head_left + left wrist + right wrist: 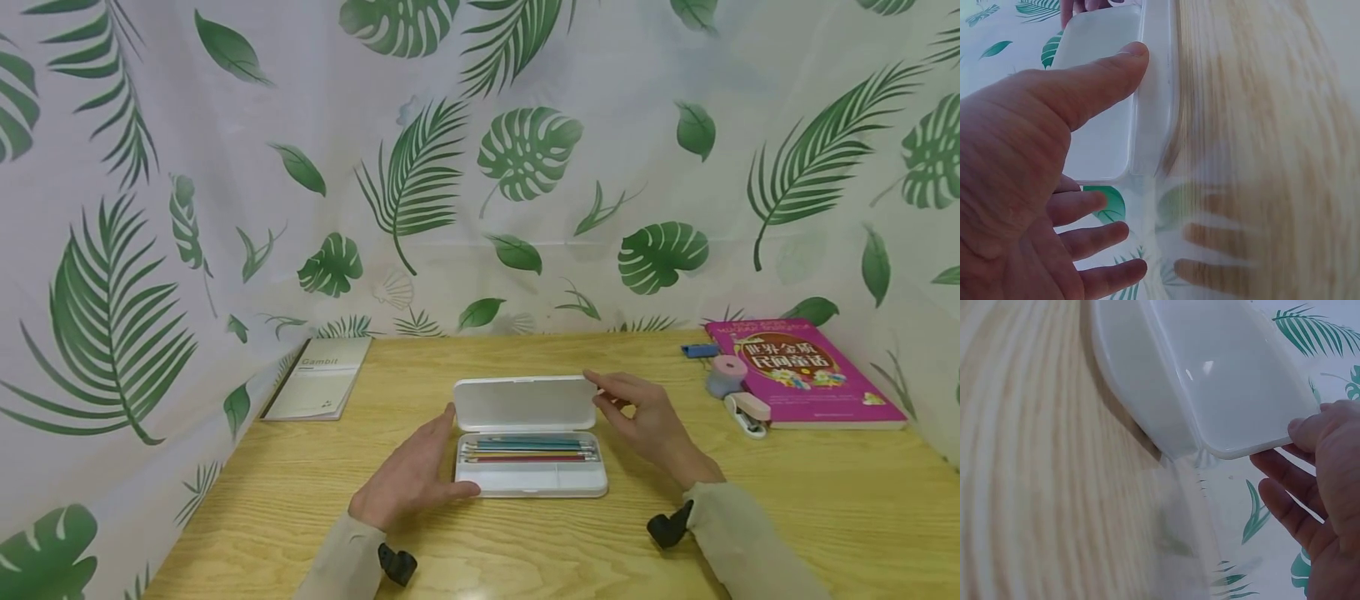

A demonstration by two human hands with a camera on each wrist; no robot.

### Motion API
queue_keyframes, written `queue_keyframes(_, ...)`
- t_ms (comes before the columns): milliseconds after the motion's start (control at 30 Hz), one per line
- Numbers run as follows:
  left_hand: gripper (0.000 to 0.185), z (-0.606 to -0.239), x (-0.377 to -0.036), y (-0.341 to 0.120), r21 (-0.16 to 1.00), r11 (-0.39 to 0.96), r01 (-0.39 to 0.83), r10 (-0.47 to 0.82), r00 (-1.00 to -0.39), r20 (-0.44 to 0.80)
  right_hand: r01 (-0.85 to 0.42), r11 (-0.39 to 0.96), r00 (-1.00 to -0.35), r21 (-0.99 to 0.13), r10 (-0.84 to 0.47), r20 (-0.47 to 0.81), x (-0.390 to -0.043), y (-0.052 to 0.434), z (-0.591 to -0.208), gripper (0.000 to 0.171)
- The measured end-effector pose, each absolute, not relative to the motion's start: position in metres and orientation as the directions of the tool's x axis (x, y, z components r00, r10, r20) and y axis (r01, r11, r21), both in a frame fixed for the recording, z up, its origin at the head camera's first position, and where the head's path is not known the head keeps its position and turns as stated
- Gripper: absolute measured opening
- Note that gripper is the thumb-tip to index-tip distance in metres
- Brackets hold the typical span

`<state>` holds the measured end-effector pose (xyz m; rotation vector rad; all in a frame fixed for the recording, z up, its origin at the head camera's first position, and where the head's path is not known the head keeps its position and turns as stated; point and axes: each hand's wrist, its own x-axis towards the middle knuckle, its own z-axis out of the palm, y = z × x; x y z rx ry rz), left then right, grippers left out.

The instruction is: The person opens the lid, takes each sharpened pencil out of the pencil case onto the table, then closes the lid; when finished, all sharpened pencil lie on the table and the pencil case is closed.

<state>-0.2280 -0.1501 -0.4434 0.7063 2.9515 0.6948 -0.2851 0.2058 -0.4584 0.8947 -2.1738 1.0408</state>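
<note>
Head view: I see the white plastic pencil case (529, 450) mid-table, lid (523, 402) up, coloured pencils (529, 450) inside. My left hand (412, 477) lies flat against its left end; right hand (647, 421) pinches the lid's right corner. I judge it light, stiff, slippery; best held at the ends.

Left wrist: thumb (1094, 81) on the case wall, fingers relaxed.

Right wrist: thumb (1319, 428) on the lid corner.

Stapler (746, 412), tape (726, 375) and pink book (806, 371) right of the case, notebook (318, 379) left; none obstruct.

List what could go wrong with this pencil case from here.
1. The right hand holds the lid only by a corner with thumb and fingertips; it may slip and drop onto the pencils.
2. The left hand merely rests against the case side, so the case may slide on the table.
3. The left thumb lies near the hinge edge and could get pinched.
</note>
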Motion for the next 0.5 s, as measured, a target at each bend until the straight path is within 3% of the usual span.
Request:
queue_keyframes(233,0.118,-0.445,-0.228,-0.1519,0.39,0.811,0.437,0.436,-0.895,0.096,-0.709,0.518,-0.673,-0.478,-0.294,0.679,-0.2883,0.2025,-0.4593,0.047)
queue_keyframes(500,0.11,-0.444,-0.2268,-0.1516,0.335,0.814,0.474,0.471,-0.877,0.097,-0.501,0.536,-0.852,-0.68,-0.169,0.495,-0.2918,0.1997,-0.4616,0.035)
